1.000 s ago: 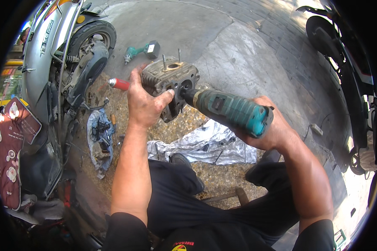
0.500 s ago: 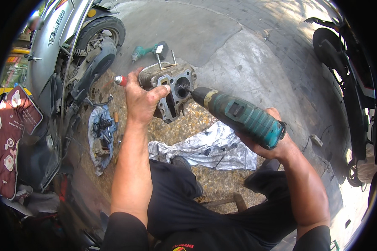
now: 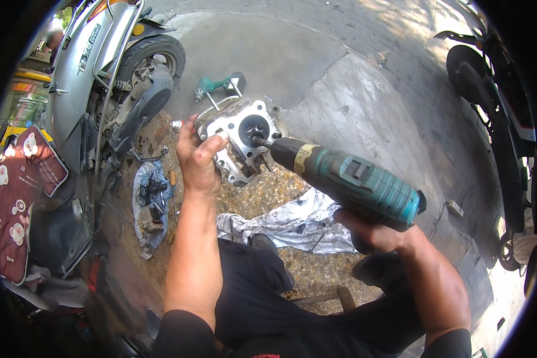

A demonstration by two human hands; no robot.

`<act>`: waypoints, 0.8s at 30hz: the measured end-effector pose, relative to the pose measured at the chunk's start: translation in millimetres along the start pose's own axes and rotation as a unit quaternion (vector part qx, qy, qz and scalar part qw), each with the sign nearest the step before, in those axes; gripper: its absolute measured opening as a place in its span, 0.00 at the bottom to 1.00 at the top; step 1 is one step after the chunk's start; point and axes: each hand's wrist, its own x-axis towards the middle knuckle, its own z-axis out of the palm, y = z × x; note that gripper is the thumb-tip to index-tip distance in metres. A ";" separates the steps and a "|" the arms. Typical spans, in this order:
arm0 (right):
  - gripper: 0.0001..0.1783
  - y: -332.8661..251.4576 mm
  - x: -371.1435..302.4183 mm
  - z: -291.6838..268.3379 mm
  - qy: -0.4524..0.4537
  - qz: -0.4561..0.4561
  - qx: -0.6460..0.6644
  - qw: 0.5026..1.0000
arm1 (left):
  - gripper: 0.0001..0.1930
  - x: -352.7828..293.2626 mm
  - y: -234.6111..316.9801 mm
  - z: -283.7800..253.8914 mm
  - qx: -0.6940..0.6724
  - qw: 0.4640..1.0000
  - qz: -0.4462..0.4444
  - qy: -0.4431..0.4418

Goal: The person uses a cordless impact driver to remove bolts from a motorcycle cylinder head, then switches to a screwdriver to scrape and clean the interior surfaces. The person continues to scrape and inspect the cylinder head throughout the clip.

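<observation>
My left hand (image 3: pixel 198 156) grips the side of a metal cylinder head (image 3: pixel 234 130), its thumb pressed on the flat face. That face is tilted up toward me, with a round dark combustion chamber in it and two studs standing out behind. In my right hand (image 3: pixel 380 234) is a teal and black power drill (image 3: pixel 359 178), held by its handle and pointing left. The drill's tip reaches into the lower right of the chamber; whether it touches the metal, I cannot tell. My right fingers are partly hidden under the drill body.
A second teal power tool (image 3: pixel 218 87) lies on the ground beyond the cylinder head. Below it, a stained white cloth (image 3: pixel 292 225) spreads between my feet. A blue cloth (image 3: pixel 143 216) holds tools at left. Scooters stand at left (image 3: pixel 82 67) and right (image 3: pixel 468 65).
The cylinder head has turned so its face tips upward and catches more light. The drill has shifted slightly right and down, its tip now lower in the chamber.
</observation>
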 end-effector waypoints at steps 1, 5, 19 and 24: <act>0.17 -0.5 0.9 -0.8 -0.006 -0.048 -0.021 0.999 | 0.33 1.1 -1.5 0.2 -0.008 1.000 -0.003 0.021; 0.15 -6.8 2.3 0.9 -0.030 -0.041 -0.060 0.997 | 0.30 2.2 -5.4 -0.8 -0.048 0.999 -0.019 -0.004; 0.14 -14.1 -5.8 1.8 -0.016 0.000 0.006 1.000 | 0.35 -6.9 3.4 13.2 -0.010 1.000 0.025 0.007; 0.16 -1.6 8.4 11.5 0.019 -0.023 0.004 1.000 | 0.37 -14.9 13.5 27.1 0.083 0.990 0.107 -0.023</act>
